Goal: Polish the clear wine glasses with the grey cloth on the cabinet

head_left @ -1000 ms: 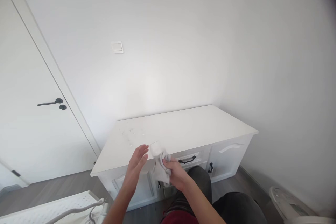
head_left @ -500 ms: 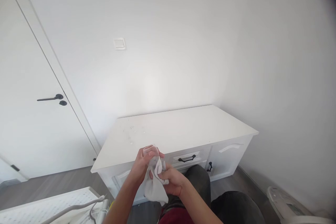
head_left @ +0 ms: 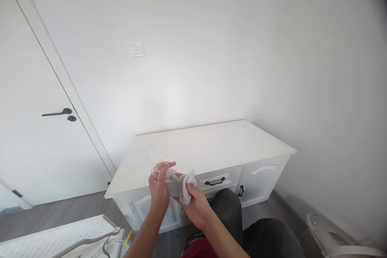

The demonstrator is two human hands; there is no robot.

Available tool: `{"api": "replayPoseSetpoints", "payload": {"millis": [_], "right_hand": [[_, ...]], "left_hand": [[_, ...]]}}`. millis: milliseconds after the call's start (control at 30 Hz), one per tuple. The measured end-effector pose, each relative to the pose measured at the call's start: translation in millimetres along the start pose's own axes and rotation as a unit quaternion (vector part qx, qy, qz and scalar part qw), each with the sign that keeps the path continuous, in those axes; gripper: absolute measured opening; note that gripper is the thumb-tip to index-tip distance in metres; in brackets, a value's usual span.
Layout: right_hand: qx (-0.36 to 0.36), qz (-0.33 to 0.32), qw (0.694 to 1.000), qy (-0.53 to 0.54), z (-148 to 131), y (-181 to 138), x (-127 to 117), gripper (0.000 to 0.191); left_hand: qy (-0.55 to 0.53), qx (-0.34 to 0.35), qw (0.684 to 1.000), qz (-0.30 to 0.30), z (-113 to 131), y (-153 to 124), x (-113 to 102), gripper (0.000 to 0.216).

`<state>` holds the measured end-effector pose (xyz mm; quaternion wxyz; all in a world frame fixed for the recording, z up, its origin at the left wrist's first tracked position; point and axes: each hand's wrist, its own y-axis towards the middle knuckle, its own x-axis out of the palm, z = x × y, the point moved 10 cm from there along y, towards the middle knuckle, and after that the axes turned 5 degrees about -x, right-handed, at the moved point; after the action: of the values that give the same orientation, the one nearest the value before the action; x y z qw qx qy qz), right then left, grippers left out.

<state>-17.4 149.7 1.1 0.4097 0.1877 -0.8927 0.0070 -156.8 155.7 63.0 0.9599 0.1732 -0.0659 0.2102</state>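
Note:
Just over the front edge of the white cabinet, my left hand is closed around a clear glass with its rim tilted up and to the left. My right hand grips a light grey-white cloth, which is bunched against the glass's near side and hides its lower part. Small clear drops or bits lie scattered on the cabinet top behind my left hand.
Dark handles stick out from the cabinet front, close to my knees. A white perforated rack with a grey hose stands at lower left. A pale appliance is at lower right. A door is on the left.
Both hands have shifted slightly left and up, with the glass tilting further left. The cloth, hanging down before, is now gathered up in my right hand.

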Motion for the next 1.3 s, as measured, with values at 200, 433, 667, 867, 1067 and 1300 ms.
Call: {"api": "replayPoseSetpoints", "payload": {"millis": [200, 433, 667, 867, 1067, 1300], "right_hand": [[0.029, 0.085, 0.990, -0.110, 10, -2, -18, 0.031], [-0.136, 0.122, 0.939, -0.293, -16, -9, -17, 0.031], [-0.048, 0.228, 0.958, -0.165, 22, 7, -81, 0.049], [-0.019, 0.257, 0.955, -0.145, 64, 6, -131, 0.059], [-0.004, 0.215, 0.965, -0.151, 90, 6, -140, 0.057], [-0.003, 0.269, 0.962, -0.045, 74, 2, -154, 0.055]], "left_hand": [[0.172, 0.129, 0.975, -0.064, 11, -34, 17, 0.034], [0.103, 0.146, 0.981, -0.071, 22, -27, 18, 0.029], [0.216, 0.112, 0.960, -0.137, 6, 6, 50, 0.031], [0.236, -0.021, 0.966, -0.104, -61, 101, 113, 0.040], [0.202, -0.077, 0.966, -0.141, -131, 140, 184, 0.052], [0.202, -0.080, 0.962, -0.166, -153, 140, 202, 0.058]]}}
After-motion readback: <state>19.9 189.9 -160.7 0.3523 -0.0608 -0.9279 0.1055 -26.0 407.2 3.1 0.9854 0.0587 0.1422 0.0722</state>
